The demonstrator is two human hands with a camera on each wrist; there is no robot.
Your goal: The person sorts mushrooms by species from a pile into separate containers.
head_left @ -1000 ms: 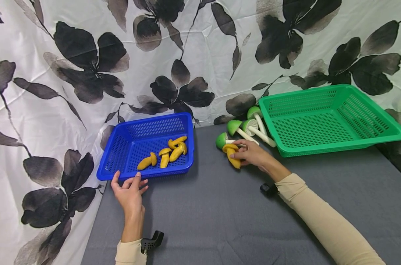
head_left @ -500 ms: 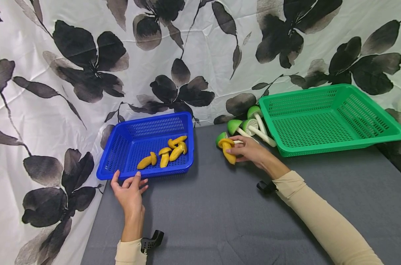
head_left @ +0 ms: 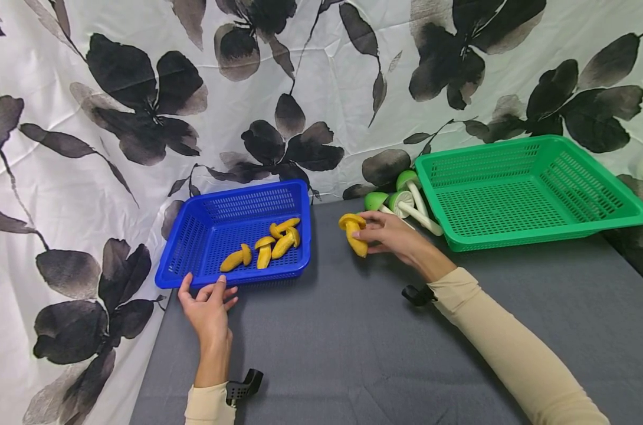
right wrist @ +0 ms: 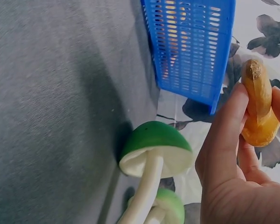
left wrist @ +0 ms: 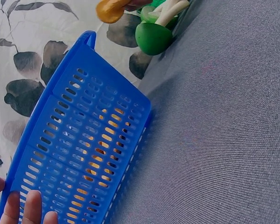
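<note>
My right hand (head_left: pixel 385 235) pinches a yellow toy mushroom (head_left: pixel 354 234) by its stem, lifted just above the grey table (head_left: pixel 353 342) between the two baskets. The right wrist view shows the yellow mushroom (right wrist: pixel 257 105) between my fingers, with a green-capped mushroom (right wrist: pixel 154 151) lying below. My left hand (head_left: pixel 207 304) rests with straight fingers on the front rim of the blue basket (head_left: pixel 194 280), which holds several yellow mushrooms (head_left: pixel 271 242). In the left wrist view my fingertips (left wrist: pixel 18 210) touch the blue basket (left wrist: pixel 79 154).
A green basket (head_left: pixel 523 227) stands at the back right with nothing in it. Green-capped white-stemmed mushrooms (head_left: pixel 406 203) lie in a pile at its left side. A floral cloth (head_left: pixel 141 118) hangs behind and drapes over the table's left edge.
My right hand has lifted the yellow mushroom off the table and carried it left and away from the green pile, toward the blue basket. The left hand has stayed put.
</note>
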